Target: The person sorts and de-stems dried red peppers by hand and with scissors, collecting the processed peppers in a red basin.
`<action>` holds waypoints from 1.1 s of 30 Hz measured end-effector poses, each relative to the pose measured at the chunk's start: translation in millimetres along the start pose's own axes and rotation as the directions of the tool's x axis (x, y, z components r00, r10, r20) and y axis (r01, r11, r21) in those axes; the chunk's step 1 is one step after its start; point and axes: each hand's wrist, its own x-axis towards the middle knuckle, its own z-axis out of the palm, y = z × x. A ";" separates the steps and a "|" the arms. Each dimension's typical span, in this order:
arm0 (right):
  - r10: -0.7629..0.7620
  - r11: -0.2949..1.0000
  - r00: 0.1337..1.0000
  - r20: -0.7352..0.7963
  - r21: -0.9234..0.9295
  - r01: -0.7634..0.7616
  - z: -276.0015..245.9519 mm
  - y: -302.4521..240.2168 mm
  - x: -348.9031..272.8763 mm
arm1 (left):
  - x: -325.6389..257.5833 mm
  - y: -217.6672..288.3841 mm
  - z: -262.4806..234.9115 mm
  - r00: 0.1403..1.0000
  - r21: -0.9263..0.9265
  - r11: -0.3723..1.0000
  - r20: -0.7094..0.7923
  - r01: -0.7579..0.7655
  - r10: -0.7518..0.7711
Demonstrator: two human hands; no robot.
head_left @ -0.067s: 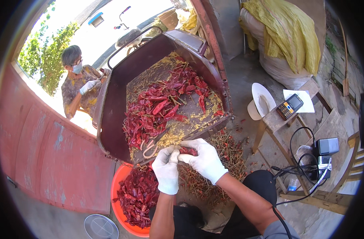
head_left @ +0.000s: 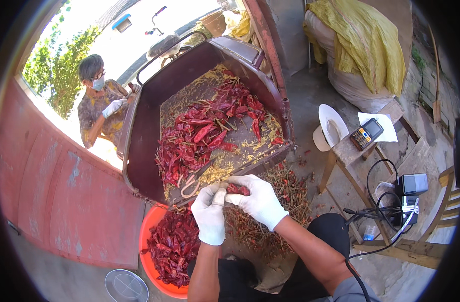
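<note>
Just past the near edge of the maroon cart bed, both my white-gloved hands meet at a dried red chili pepper. My right hand is closed round it, and part of its red skin shows between the fingers. Thumb and fingers pinched, my left hand grips the pepper's other end, which the glove hides. A loose heap of dried chili peppers with stems lies in the cart. Below my left hand stands an orange tub holding more red peppers.
Stems litter the floor right of my hands. Beyond the cart's left side stands a masked, gloved person. A wooden bench at right bears a handheld device; black cables hang nearby. A round sieve-like dish lies lower left.
</note>
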 end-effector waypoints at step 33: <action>0.003 1.000 0.996 0.087 0.003 -0.003 11.1 2.4 -10.6 | 29.1 15.7 -57.0 0.991 -0.095 0.992 -0.118 -0.081 0.070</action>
